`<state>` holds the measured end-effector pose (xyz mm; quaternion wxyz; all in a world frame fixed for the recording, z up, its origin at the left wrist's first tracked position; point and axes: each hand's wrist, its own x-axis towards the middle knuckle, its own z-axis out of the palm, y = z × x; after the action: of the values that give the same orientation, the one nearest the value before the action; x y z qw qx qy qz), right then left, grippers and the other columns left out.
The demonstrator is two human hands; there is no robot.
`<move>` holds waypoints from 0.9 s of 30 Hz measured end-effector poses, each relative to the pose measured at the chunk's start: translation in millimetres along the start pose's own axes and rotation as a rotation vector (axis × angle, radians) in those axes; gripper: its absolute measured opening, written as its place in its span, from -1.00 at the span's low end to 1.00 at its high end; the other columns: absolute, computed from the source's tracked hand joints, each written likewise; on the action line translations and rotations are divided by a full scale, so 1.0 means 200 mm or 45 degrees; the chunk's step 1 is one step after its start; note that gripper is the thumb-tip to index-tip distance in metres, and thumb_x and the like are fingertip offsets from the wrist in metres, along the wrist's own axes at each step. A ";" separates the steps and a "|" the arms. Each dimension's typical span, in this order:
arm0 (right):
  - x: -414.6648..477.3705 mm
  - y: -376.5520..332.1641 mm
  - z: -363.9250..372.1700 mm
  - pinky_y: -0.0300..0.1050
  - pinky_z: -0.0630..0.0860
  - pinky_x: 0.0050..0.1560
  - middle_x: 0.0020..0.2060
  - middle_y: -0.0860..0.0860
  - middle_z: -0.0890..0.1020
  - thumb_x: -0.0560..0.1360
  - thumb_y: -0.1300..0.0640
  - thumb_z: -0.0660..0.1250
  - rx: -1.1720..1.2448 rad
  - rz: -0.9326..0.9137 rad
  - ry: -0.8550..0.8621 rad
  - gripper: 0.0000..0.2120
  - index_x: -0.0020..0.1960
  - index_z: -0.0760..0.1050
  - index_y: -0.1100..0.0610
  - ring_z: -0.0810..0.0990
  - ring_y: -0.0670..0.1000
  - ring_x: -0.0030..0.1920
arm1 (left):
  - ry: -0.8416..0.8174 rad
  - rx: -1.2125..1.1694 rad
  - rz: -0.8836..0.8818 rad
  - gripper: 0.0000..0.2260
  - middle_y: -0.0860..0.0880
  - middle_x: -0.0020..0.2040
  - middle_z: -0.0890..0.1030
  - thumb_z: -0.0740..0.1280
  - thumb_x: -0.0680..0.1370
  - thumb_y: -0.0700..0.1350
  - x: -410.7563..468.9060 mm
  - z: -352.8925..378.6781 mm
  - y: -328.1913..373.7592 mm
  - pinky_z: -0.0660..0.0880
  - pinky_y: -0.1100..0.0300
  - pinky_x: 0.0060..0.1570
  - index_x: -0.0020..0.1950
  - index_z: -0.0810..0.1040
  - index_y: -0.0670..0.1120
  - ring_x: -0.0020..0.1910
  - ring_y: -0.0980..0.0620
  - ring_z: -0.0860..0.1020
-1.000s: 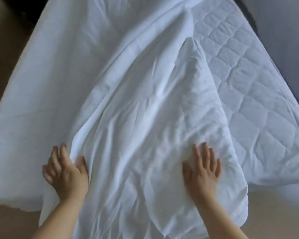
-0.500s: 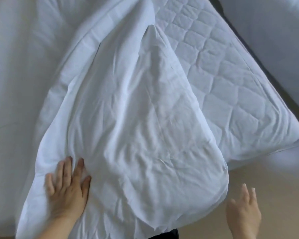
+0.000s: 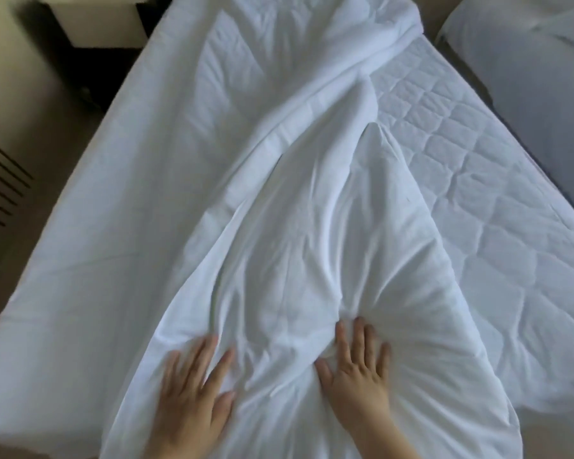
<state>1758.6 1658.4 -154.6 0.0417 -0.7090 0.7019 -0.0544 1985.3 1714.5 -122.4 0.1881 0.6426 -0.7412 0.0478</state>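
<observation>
A white duvet cover (image 3: 312,260) lies rumpled over the bed, its near end bunched in folds in front of me. My left hand (image 3: 193,395) lies flat on the cloth at the lower left, fingers spread and straight. My right hand (image 3: 355,369) presses flat on the cloth near the middle, fingers straight, with wrinkles fanning out from its fingertips. The quilted white mattress pad (image 3: 478,200) shows bare to the right of the cover.
A second bed or pillow in grey-white fabric (image 3: 527,61) stands at the upper right, across a narrow gap. A white bedside unit (image 3: 96,21) sits at the upper left. Beige floor (image 3: 10,260) runs along the bed's left side, with a dark slatted vent at the left edge.
My right hand, off the bed over the floor half a second ago, now presses on the cover near the middle. The view has swung back toward the bed's left side.
</observation>
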 end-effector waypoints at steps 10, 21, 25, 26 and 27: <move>0.00 0.00 0.03 -0.04 -0.23 0.46 0.51 -0.09 -0.18 0.52 -0.31 -0.28 0.201 -0.081 0.151 -0.37 0.51 -0.19 -0.07 -0.21 -0.13 0.50 | -0.325 0.067 -0.448 -0.49 -0.33 0.21 0.52 0.26 0.35 0.06 0.58 0.03 -0.31 0.45 -0.38 -0.14 0.23 0.52 -0.14 0.06 -0.40 0.55; 0.11 -0.04 0.12 0.16 0.30 0.06 0.03 0.29 0.62 0.52 -0.13 -0.13 0.035 -0.169 0.314 -0.50 0.17 0.39 0.17 0.41 0.20 0.16 | -0.564 -0.206 -0.722 -0.15 -0.21 0.42 0.32 -0.13 0.30 0.36 0.59 0.00 -0.37 0.43 -0.02 0.17 0.47 0.21 -0.09 0.30 -0.22 0.43; 0.13 -0.06 0.10 0.08 0.30 0.05 0.31 0.15 0.42 0.49 -0.17 -0.13 0.093 -0.067 0.127 -0.48 0.03 0.45 0.14 0.31 0.02 0.41 | -0.756 -0.308 -0.784 -0.05 0.00 0.52 0.08 -0.28 0.14 0.37 0.61 -0.07 -0.40 0.24 0.19 0.31 0.51 -0.11 0.05 0.48 0.03 0.15; 0.13 -0.05 0.11 0.08 0.29 0.08 0.32 0.12 0.42 0.48 -0.20 -0.12 0.098 -0.043 0.069 -0.48 0.04 0.45 0.11 0.21 -0.07 0.46 | -0.804 -0.305 -0.734 -0.10 0.03 0.52 0.07 -0.25 0.20 0.39 0.62 -0.08 -0.42 0.25 0.20 0.30 0.50 -0.15 0.08 0.48 0.06 0.14; 0.12 -0.05 0.09 0.08 0.28 0.12 0.34 0.10 0.43 0.48 -0.23 -0.12 0.079 -0.020 0.102 -0.46 0.12 0.44 0.08 0.12 -0.11 0.48 | -0.843 -0.283 -0.679 -0.21 0.04 0.52 0.06 -0.16 0.33 0.40 0.64 -0.09 -0.44 0.26 0.21 0.30 0.50 -0.18 0.10 0.48 0.07 0.14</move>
<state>1771.6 1634.3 -170.6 0.0350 -0.7100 0.6955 -0.1047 2061.3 1586.2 -77.5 0.0141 0.7680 -0.5704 -0.2910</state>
